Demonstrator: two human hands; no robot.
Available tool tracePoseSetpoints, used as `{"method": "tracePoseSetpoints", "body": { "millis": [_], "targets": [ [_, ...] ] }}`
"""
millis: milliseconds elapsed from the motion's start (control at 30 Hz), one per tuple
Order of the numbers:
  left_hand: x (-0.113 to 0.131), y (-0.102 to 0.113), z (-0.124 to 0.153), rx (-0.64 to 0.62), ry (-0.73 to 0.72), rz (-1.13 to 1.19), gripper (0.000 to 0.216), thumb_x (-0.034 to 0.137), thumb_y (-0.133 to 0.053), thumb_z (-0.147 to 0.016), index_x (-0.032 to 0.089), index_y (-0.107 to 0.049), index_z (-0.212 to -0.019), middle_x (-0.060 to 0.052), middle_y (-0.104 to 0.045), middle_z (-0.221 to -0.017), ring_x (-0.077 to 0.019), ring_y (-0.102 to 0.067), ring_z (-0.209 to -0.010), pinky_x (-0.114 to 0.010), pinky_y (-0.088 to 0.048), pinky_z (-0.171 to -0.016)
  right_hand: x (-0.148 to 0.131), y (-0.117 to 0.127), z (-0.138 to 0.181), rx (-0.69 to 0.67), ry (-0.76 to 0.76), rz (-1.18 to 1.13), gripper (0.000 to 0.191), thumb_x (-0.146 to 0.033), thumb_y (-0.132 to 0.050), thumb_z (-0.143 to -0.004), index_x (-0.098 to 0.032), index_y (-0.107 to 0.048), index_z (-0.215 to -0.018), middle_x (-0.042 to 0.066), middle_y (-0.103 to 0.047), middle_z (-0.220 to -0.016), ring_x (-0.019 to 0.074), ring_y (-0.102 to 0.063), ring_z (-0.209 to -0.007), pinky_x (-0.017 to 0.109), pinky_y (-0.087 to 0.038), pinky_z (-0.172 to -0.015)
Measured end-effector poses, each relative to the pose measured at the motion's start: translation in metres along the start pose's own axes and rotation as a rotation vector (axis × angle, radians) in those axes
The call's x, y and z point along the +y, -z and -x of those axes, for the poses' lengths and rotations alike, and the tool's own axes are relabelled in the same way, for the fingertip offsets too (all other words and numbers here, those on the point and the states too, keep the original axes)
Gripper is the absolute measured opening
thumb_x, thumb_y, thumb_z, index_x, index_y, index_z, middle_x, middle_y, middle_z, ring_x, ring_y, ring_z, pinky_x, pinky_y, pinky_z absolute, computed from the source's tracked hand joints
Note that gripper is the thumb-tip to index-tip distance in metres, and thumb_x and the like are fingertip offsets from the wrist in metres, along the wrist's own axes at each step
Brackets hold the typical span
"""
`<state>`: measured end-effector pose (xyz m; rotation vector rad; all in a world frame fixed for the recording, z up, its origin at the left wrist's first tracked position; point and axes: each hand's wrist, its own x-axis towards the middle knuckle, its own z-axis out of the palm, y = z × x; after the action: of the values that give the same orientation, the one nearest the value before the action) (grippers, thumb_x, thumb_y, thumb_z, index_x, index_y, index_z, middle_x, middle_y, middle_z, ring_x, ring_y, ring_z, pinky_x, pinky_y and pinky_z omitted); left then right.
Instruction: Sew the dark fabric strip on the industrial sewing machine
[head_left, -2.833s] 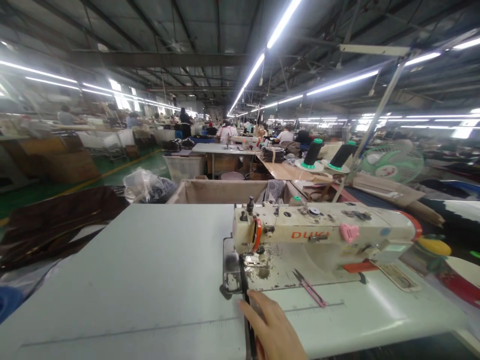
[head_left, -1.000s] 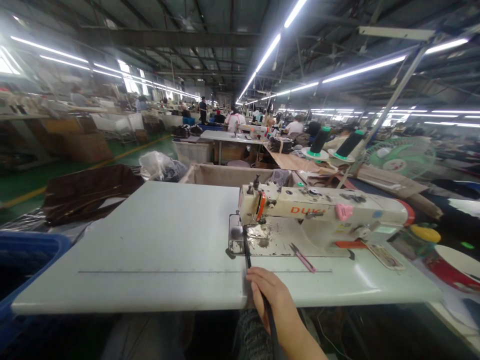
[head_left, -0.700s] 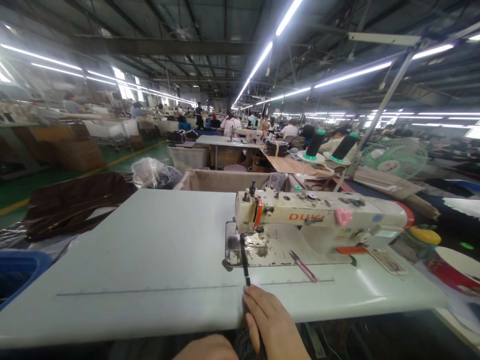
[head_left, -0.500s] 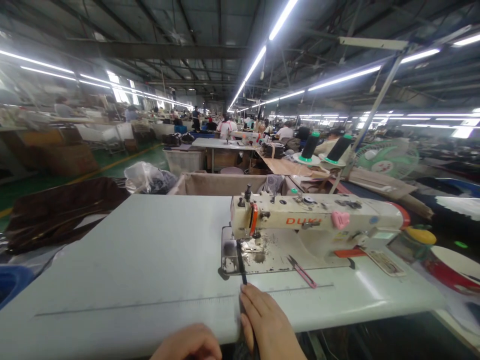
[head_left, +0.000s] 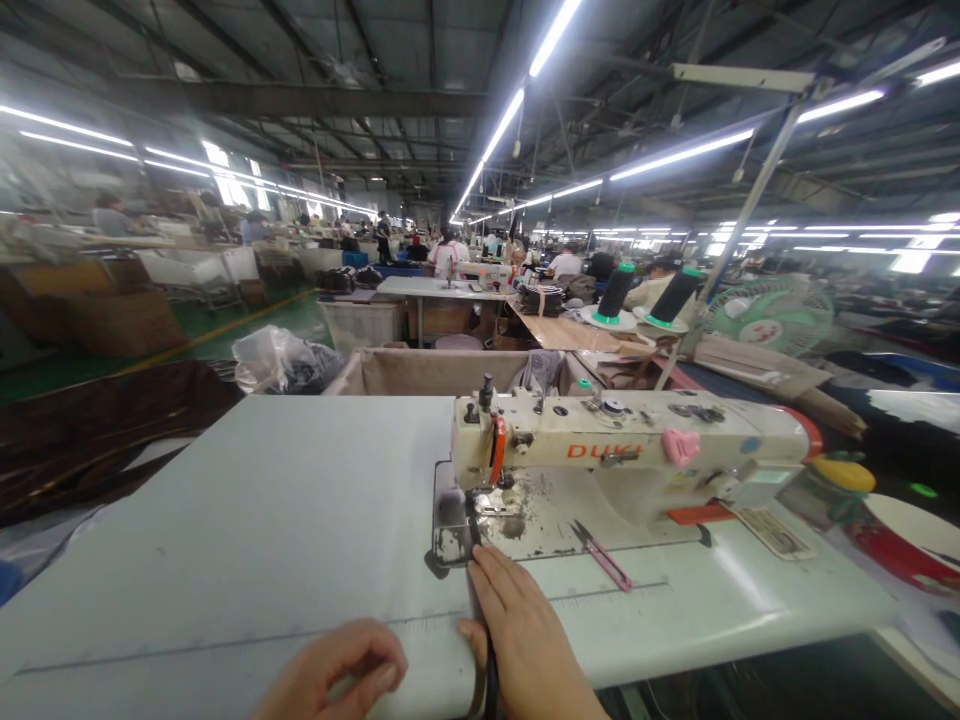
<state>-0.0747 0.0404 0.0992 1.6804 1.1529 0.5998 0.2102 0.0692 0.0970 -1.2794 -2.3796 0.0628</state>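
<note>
A cream sewing machine (head_left: pixel 622 445) stands on a pale grey work table (head_left: pixel 262 500). A narrow black strap (head_left: pixel 474 535) runs from under the needle area toward the table's front edge. My right hand (head_left: pixel 517 630) lies flat on the strap just in front of the metal needle plate (head_left: pixel 454 525), fingers together and pressing it down. My left hand (head_left: pixel 337 670) hovers at the table's front edge to the left, fingers curled loosely with nothing seen in them. Pink-handled thread snips (head_left: pixel 600 555) lie right of my right hand.
Two green-based thread cones (head_left: pixel 615 295) stand behind the machine near a green fan (head_left: pixel 772 315). Dark brown fabric (head_left: pixel 97 420) is piled at the left. A fabric-lined bin (head_left: pixel 435 372) sits behind the table. Other people work at stations far back.
My right hand has slid forward along the strap toward the needle plate. My left hand has come up into view at the table's front edge.
</note>
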Motion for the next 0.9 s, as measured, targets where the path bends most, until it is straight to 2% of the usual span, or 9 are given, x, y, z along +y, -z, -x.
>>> {"method": "tracePoseSetpoints", "body": {
  "millis": [100,300,567,733,900],
  "targets": [
    [-0.006,0.006,-0.012,0.047,0.019,0.045,0.047,0.067,-0.055,-0.104,0.023,-0.073,-0.099,-0.004,-0.071,-0.096,-0.0203,-0.065,-0.093,-0.025,-0.051,-0.088,0.002,-0.001,-0.001,-0.042,-0.007,-0.001,0.058,-0.029,-0.081,-0.094,-0.006,-0.067,-0.146,0.023,-0.065,-0.156,0.0421,-0.064,-0.143,0.059,-0.059,-0.119],
    [-0.002,0.006,-0.033,0.227,0.043,0.100,0.054,0.074,-0.059,-0.098,0.022,-0.073,-0.096,-0.005,-0.070,-0.093,-0.0225,-0.065,-0.095,-0.028,-0.051,-0.088,0.008,-0.008,-0.003,-0.064,-0.004,-0.025,0.062,-0.042,-0.074,-0.099,-0.008,-0.065,-0.150,0.021,-0.063,-0.158,0.0415,-0.062,-0.145,0.057,-0.057,-0.121],
    [-0.004,0.003,-0.039,0.256,0.054,0.104,0.055,0.075,-0.060,-0.095,0.022,-0.074,-0.096,-0.005,-0.073,-0.095,-0.0231,-0.067,-0.094,-0.029,-0.053,-0.088,0.011,-0.009,-0.005,-0.061,0.003,0.003,0.066,-0.050,-0.068,-0.102,-0.008,-0.062,-0.153,0.021,-0.061,-0.159,0.0424,-0.062,-0.144,0.058,-0.058,-0.119],
    [-0.008,0.006,-0.049,0.332,0.030,-0.002,0.043,0.062,-0.058,-0.098,0.023,-0.076,-0.103,-0.007,-0.077,-0.105,-0.0260,-0.071,-0.104,-0.033,-0.057,-0.096,0.015,-0.009,-0.002,-0.040,0.040,-0.010,0.058,-0.044,-0.068,-0.103,-0.010,-0.064,-0.150,0.021,-0.063,-0.158,0.0406,-0.063,-0.145,0.062,-0.057,-0.121],
    [-0.009,-0.008,-0.076,0.343,-0.150,-0.147,0.031,0.029,-0.056,-0.095,0.024,-0.075,-0.120,-0.010,-0.073,-0.131,-0.0280,-0.068,-0.126,-0.047,-0.055,-0.117,0.019,-0.009,0.000,-0.014,0.061,-0.034,0.056,-0.032,-0.076,-0.096,-0.013,-0.065,-0.148,0.019,-0.068,-0.154,0.0391,-0.065,-0.142,0.065,-0.056,-0.121]
  ]
}}
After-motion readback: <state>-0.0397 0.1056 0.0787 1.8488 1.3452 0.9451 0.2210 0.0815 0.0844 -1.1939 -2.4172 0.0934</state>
